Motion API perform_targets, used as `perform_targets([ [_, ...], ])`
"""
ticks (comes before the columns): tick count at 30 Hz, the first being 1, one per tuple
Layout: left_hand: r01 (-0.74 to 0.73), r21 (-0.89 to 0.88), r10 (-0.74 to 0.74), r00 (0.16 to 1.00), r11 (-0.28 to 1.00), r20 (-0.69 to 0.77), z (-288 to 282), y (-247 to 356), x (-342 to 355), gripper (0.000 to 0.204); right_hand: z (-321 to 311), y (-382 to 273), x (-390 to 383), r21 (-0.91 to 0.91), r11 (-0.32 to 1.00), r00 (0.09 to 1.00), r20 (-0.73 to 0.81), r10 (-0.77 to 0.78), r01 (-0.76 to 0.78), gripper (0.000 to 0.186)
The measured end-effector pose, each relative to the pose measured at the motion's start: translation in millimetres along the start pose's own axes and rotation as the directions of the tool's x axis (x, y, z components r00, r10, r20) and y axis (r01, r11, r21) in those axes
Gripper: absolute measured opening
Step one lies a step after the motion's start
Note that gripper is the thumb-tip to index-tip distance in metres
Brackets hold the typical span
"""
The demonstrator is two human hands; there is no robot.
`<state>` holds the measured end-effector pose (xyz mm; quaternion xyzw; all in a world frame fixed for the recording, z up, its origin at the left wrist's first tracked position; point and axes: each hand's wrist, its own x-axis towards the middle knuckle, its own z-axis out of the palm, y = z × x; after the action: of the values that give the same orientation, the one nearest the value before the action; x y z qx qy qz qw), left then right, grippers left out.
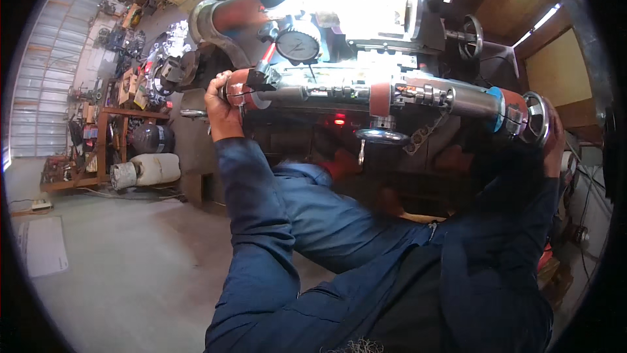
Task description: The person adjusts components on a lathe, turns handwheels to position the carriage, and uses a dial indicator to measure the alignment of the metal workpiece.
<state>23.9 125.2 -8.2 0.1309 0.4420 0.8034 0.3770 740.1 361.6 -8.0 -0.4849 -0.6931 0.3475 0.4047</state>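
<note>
My left hand (pixel 225 106) is closed round the outer end of a red housing (pixel 240 85) at the left of a bench machine. At the far right, my right hand (pixel 555 136) grips the rim of a chrome handwheel (pixel 537 118), its fingers partly hidden behind the wheel. Between the two ends lies a shiny lobed metal shaft (pixel 428 94), which looks like a camshaft. A round dial indicator (pixel 298 43) stands over the shaft's left part, its thin stem pointing down. Below the red middle support (pixel 380 99) sits another handwheel (pixel 383 135) with a small crank handle.
A bright lamp glares on the machine behind the shaft. Another handwheel (pixel 470 37) stands at the back right. To the left are a wooden rack (pixel 103 147) with tools, a dark tank (pixel 153 138) and a whitish jug (pixel 159 168) on the concrete floor. Cables hang at the right.
</note>
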Motion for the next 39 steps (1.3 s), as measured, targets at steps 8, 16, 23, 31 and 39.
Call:
perform_targets([
  [8, -0.151, -0.112, 0.118, 0.959, 0.982, -0.259, -10, -4, -11, 0.028, -16, 63, 3, -0.328, 0.944, 0.976, 0.213, 0.046, 0.027, 0.039],
  [16, 0.024, -0.018, -0.028, 0.971, 1.000, -0.239, 7, -11, -28, 0.038, -80, 112, -39, -0.150, 0.978, 0.944, 0.272, 0.184, -0.147, 0.039],
  [23, 0.018, 0.045, -0.008, 0.976, 0.999, -0.218, 4, -10, -25, 0.039, -40, -11, -4, 0.026, 0.970, 0.957, 0.171, 0.235, -0.242, 0.027],
  [31, 0.032, -0.013, -0.034, 0.978, 0.999, -0.207, -4, -12, -17, 0.040, -12, 22, 44, 0.072, 0.949, 0.950, 0.087, 0.301, -0.307, 0.038],
  [39, 0.011, 0.071, 0.007, 0.969, 0.997, -0.247, -8, -3, -3, 0.045, -33, 80, 21, -0.400, 0.901, 0.950, 0.310, -0.039, 0.168, 0.038],
])
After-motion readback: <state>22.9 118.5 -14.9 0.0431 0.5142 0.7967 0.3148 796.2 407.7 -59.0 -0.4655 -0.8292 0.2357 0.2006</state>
